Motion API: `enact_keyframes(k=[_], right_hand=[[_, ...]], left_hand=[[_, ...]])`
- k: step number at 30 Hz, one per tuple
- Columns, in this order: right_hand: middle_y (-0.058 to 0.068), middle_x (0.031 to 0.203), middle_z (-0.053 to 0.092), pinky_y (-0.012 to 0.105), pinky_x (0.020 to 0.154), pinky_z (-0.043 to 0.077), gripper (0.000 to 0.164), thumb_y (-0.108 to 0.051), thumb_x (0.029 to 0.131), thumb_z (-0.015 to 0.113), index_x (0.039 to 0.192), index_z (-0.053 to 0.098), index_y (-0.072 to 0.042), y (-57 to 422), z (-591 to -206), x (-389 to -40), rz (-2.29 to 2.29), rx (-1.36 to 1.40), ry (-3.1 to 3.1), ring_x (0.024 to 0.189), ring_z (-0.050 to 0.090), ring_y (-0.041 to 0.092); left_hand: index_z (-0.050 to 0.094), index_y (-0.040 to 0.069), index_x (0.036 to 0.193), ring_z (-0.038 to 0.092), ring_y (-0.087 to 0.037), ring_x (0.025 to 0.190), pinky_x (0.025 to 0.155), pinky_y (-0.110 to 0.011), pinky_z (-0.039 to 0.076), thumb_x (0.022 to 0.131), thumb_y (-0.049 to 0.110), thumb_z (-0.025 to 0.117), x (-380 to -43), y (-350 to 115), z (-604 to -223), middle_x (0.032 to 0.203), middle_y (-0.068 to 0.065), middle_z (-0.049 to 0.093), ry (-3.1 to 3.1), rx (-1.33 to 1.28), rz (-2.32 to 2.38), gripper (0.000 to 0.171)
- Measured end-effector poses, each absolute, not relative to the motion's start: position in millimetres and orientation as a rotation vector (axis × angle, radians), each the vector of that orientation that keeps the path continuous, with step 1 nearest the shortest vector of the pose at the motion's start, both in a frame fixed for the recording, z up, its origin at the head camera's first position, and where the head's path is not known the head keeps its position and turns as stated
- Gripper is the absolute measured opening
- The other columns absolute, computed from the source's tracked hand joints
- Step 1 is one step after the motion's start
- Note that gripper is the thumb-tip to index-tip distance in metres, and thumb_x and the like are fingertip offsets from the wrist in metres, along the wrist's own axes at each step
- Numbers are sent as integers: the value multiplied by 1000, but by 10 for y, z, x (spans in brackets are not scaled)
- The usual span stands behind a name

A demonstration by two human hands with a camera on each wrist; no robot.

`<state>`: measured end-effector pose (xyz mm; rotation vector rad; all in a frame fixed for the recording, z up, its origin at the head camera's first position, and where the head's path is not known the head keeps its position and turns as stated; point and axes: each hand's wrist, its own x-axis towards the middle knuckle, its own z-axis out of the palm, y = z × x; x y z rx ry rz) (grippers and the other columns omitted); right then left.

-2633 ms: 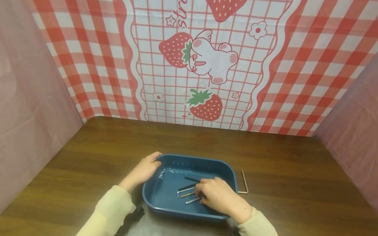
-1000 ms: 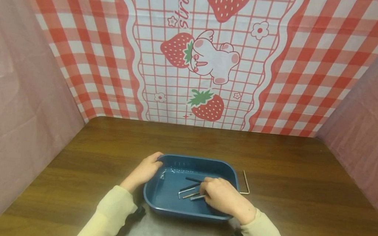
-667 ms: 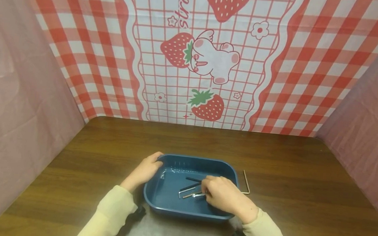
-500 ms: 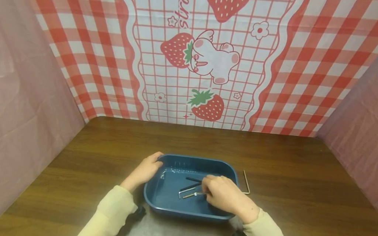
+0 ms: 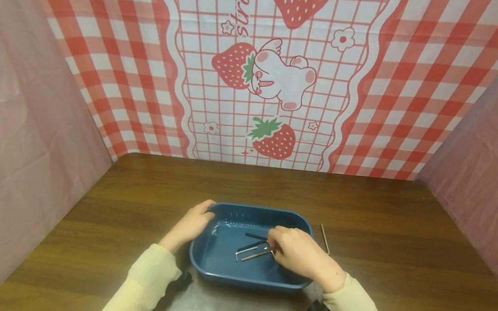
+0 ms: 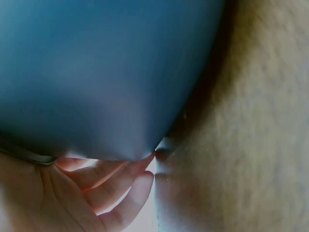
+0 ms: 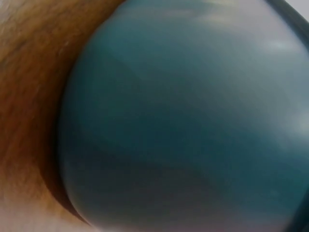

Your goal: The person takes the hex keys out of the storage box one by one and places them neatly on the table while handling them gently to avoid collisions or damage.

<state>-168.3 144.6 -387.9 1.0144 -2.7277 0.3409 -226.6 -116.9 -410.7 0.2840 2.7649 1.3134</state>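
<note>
At the far left corner of the blue tray [image 5: 217, 276], my left hand [image 5: 190, 226] grips the rim; in the left wrist view its fingers [image 6: 113, 186] lie along the outer wall. Inside the tray's right half, my right hand [image 5: 298, 249] has curled fingers and pinches a silver hex key [image 5: 265, 248], mostly hidden under the hand. Beside those fingertips lie two black hex keys [image 5: 249, 247], a thin silver L-shaped hex key [image 5: 246, 251] and a bronze hex key [image 5: 253, 256]. The right wrist view has only the tray's outer wall [image 7: 183, 111], not the hand.
A longer bronze hex key [image 5: 325, 238] lies on the wooden table [image 5: 378, 244] just right of the tray, partly covered by the right hand. A red checked strawberry cloth [image 5: 276, 94] hangs behind, with pink cloths [image 5: 27, 133] at both sides.
My right hand has risen and shifted slightly right and back, drawing the silver hex key off the tray floor and away from the bronze one. The left hand and the tray stay put.
</note>
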Motion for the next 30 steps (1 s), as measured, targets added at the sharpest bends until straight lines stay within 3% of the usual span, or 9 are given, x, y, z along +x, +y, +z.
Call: enact_keyframes(k=[12, 30], right_hand=[[-11, 65, 42, 19, 53, 34, 22, 1, 69, 59, 71, 48, -19, 1500, -3840, -1700, 392, 966, -2753, 58, 38, 5], [-9, 68, 47, 20, 54, 38, 18, -2, 71, 62, 77, 53, -17, 1644, -3678, -1721, 491, 841, -2816, 61, 43, 5]], left_hand=[[57, 6, 110, 57, -23, 95, 86, -45, 44, 89, 11, 42, -2256, -1163, -4098, 105, -9, 63, 2762, 281, 1310, 26], [57, 6, 110, 58, -22, 93, 85, -44, 44, 89, 10, 42, -2257, -1161, -4094, 103, -9, 64, 2759, 277, 1318, 26]])
